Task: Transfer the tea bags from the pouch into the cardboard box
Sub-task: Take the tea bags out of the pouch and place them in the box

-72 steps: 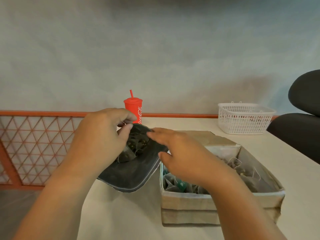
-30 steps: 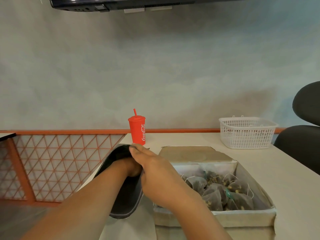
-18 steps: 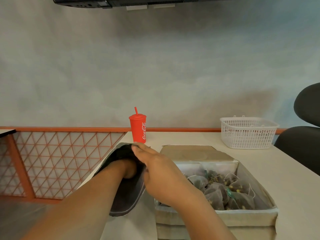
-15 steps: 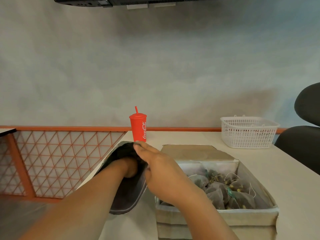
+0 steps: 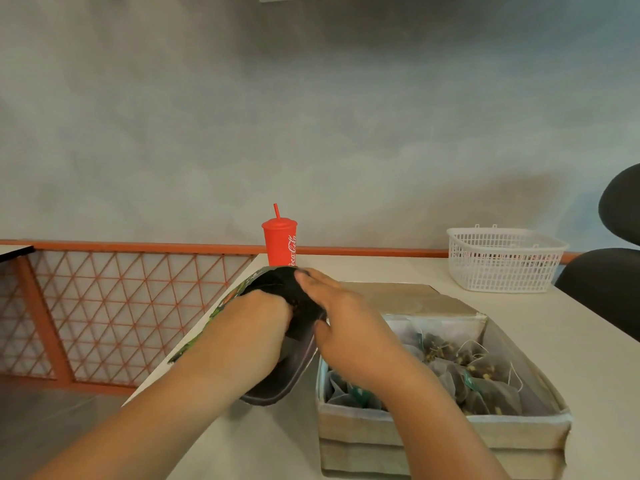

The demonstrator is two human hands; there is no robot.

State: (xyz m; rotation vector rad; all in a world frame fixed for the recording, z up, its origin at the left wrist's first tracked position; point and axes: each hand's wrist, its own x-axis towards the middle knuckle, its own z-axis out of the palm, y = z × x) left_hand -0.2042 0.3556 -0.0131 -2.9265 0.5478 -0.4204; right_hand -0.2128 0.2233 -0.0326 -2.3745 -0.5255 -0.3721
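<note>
A dark pouch (image 5: pixel 287 379) with a green printed outside lies tilted at the table's left edge, its mouth facing away from me. My left hand (image 5: pixel 249 327) reaches into that mouth; its fingertips are hidden inside, so whether they hold a tea bag is unclear. My right hand (image 5: pixel 349 323) grips the pouch's right rim, fingers along the top edge and thumb on the side. Right beside the pouch stands the open cardboard box (image 5: pixel 443 434), touching or nearly touching it. Several mesh tea bags (image 5: pixel 481 375) with strings lie inside the box.
A red cup with a straw (image 5: pixel 280 242) stands just behind the pouch. A white plastic basket (image 5: pixel 504 259) sits at the back right of the beige table (image 5: pixel 571 341). A black chair (image 5: pixel 609 292) is at the right. An orange lattice railing (image 5: pixel 114 306) runs left of the table.
My left hand, sunk to the wrist in the pouch earlier, has drawn back so its back now shows at the mouth. My right hand keeps its hold on the rim.
</note>
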